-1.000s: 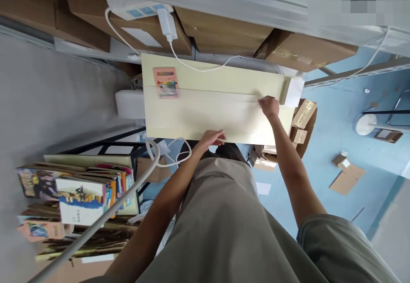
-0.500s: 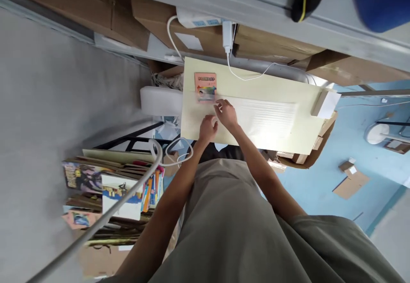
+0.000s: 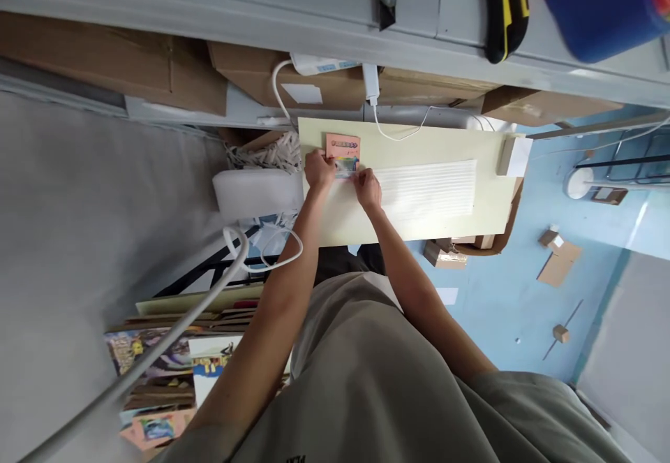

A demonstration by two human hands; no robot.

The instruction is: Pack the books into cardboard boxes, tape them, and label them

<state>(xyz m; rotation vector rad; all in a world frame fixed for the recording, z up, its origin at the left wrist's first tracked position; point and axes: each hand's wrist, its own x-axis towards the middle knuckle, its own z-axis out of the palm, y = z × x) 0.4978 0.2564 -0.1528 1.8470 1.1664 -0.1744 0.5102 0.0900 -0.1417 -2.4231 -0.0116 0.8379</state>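
A pink printed card (image 3: 343, 144) with a colourful picture lies on a cream board (image 3: 486, 201). My left hand (image 3: 318, 169) is at the card's left edge, its fingers closed on that edge near the picture. At the lower right corner of the card, the fingers of my right hand (image 3: 368, 188) are pinched together; what is between them is too small to make out. Just right of that hand, a white sheet of narrow parallel strips (image 3: 429, 189) lies flat on the board.
A small white box (image 3: 515, 156) stands at the board's right end. A white charger (image 3: 370, 84) with its cable hangs over the back edge. Above are a shelf with a yellow-black cutter (image 3: 507, 12) and a blue container (image 3: 601, 9). A grey tube (image 3: 141, 362) crosses the left foreground; cardboard sheets stand below.
My left hand has moved up and left to the card's left edge. My right hand has closed its fingers by the card's lower corner. The whole view has shifted slightly down.
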